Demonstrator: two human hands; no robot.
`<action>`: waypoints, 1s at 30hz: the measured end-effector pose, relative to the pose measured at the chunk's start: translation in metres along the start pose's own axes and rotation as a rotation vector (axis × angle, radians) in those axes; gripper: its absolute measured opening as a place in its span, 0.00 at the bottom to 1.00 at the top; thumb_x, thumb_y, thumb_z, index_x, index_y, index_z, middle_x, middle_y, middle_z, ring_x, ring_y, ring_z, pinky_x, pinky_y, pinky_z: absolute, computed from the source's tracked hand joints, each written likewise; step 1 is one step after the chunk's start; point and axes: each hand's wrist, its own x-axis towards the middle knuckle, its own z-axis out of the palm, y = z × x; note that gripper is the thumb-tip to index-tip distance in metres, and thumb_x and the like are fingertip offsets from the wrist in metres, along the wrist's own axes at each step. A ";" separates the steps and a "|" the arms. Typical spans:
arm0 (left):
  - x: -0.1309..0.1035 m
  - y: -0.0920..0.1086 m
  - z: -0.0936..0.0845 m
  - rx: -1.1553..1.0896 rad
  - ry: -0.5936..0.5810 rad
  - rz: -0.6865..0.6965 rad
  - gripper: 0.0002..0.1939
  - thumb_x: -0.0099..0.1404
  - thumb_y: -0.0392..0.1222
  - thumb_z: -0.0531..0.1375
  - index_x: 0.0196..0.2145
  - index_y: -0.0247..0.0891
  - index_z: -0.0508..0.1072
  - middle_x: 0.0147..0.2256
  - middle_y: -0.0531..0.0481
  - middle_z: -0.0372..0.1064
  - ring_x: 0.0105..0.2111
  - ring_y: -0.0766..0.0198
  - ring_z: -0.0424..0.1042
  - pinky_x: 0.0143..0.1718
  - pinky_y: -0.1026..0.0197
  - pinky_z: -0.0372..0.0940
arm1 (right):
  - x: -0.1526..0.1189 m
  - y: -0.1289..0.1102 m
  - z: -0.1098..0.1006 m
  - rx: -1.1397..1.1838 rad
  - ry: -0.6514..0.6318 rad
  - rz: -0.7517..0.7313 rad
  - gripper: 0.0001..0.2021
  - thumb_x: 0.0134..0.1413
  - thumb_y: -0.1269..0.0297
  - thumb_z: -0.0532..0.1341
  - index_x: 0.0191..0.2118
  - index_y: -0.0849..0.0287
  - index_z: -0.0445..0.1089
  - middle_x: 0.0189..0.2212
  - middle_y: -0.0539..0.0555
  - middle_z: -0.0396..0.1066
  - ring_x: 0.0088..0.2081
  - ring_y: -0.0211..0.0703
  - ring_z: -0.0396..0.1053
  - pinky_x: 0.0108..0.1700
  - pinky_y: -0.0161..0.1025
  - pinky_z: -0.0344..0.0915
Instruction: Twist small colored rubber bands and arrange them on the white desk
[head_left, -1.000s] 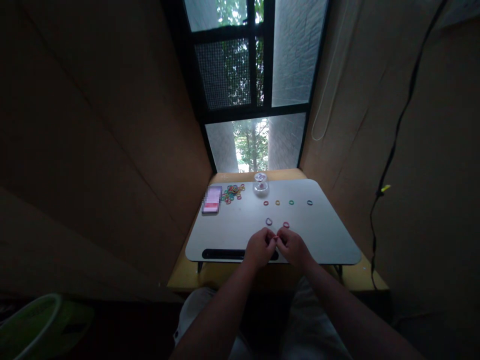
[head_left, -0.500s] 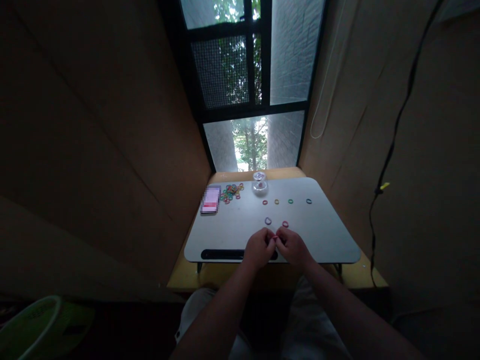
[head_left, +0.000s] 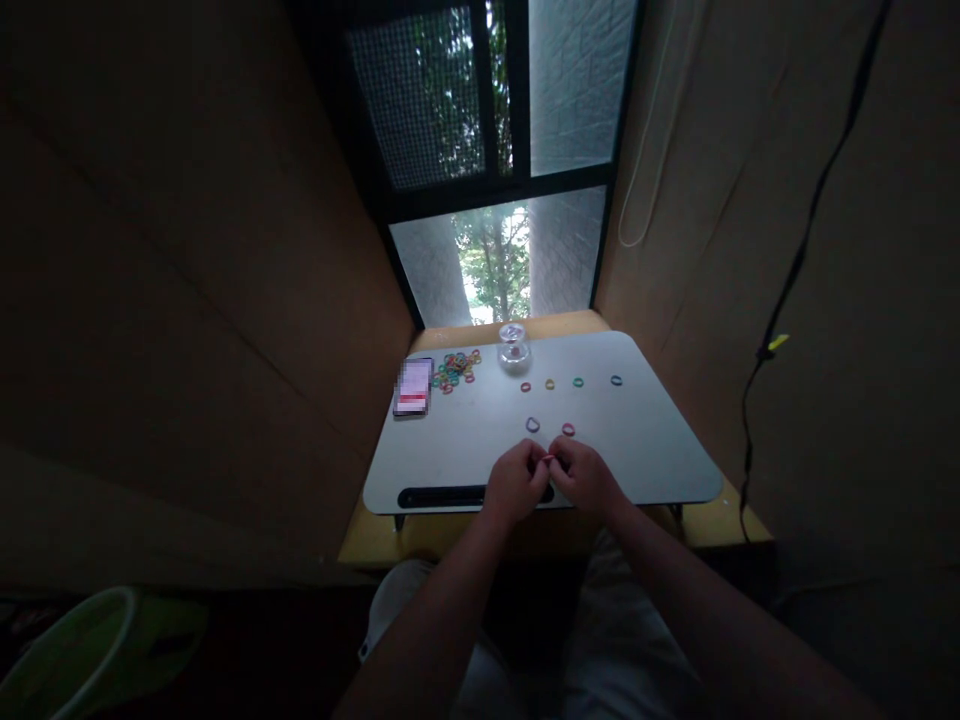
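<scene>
My left hand (head_left: 517,480) and my right hand (head_left: 586,476) meet above the front of a small white table (head_left: 442,450). Their fingertips are pinched together on a small red hair tie (head_left: 548,458), which my fingers mostly hide. Just beyond the hands lie a purple hair tie (head_left: 532,425), bent out of round, and a pink hair tie (head_left: 568,429). Farther back is a spaced row with a red hair tie (head_left: 525,387), a yellow one (head_left: 550,384), a green one (head_left: 578,382) and a blue-green one (head_left: 616,380).
A heap of mixed hair ties (head_left: 457,368) lies at the back left, beside a phone (head_left: 413,387). A clear plastic jar (head_left: 514,355) stands at the back edge. A black slot (head_left: 442,497) runs along the table's front. A green basket (head_left: 105,650) is on the floor at left.
The camera has tilted down slightly, so the whole scene sits differently in view. Both hands stay together, pinching the red hair tie; the ties on the table have not moved.
</scene>
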 end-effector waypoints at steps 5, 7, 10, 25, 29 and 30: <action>0.003 0.001 -0.001 -0.008 -0.011 -0.008 0.07 0.63 0.43 0.53 0.32 0.38 0.68 0.27 0.54 0.67 0.27 0.68 0.63 0.29 0.65 0.55 | 0.003 0.000 -0.001 0.013 -0.007 0.000 0.05 0.53 0.67 0.54 0.27 0.57 0.60 0.22 0.47 0.62 0.25 0.36 0.59 0.29 0.34 0.52; 0.004 0.001 -0.001 -0.014 -0.009 -0.019 0.07 0.63 0.42 0.53 0.32 0.38 0.68 0.27 0.54 0.67 0.27 0.68 0.63 0.30 0.65 0.55 | 0.004 0.001 -0.001 0.015 -0.009 0.000 0.05 0.53 0.67 0.54 0.27 0.57 0.61 0.21 0.47 0.62 0.25 0.36 0.59 0.29 0.34 0.51; 0.004 0.001 -0.001 -0.029 -0.012 -0.026 0.07 0.63 0.42 0.54 0.33 0.38 0.68 0.27 0.54 0.67 0.27 0.69 0.63 0.29 0.65 0.55 | 0.005 0.002 0.000 0.013 -0.017 0.011 0.05 0.53 0.66 0.54 0.27 0.58 0.62 0.21 0.47 0.62 0.24 0.36 0.58 0.28 0.34 0.51; 0.002 -0.001 0.001 -0.022 0.000 -0.023 0.07 0.63 0.44 0.54 0.32 0.39 0.68 0.26 0.55 0.66 0.26 0.69 0.63 0.29 0.65 0.55 | 0.002 0.001 -0.001 0.014 0.007 0.009 0.06 0.53 0.66 0.54 0.26 0.57 0.60 0.21 0.47 0.62 0.25 0.36 0.59 0.29 0.34 0.51; 0.002 -0.001 0.001 -0.017 0.005 -0.018 0.06 0.62 0.42 0.54 0.32 0.39 0.68 0.27 0.55 0.67 0.27 0.69 0.64 0.30 0.65 0.56 | 0.000 0.003 0.001 0.008 0.010 0.007 0.06 0.53 0.66 0.54 0.26 0.57 0.60 0.22 0.47 0.62 0.25 0.36 0.59 0.29 0.34 0.51; 0.002 -0.001 0.001 -0.017 0.004 -0.017 0.06 0.62 0.42 0.54 0.32 0.39 0.68 0.27 0.55 0.67 0.27 0.69 0.64 0.30 0.65 0.56 | 0.000 0.003 0.001 0.005 0.011 0.007 0.06 0.53 0.66 0.54 0.27 0.57 0.60 0.22 0.47 0.62 0.25 0.36 0.59 0.28 0.34 0.51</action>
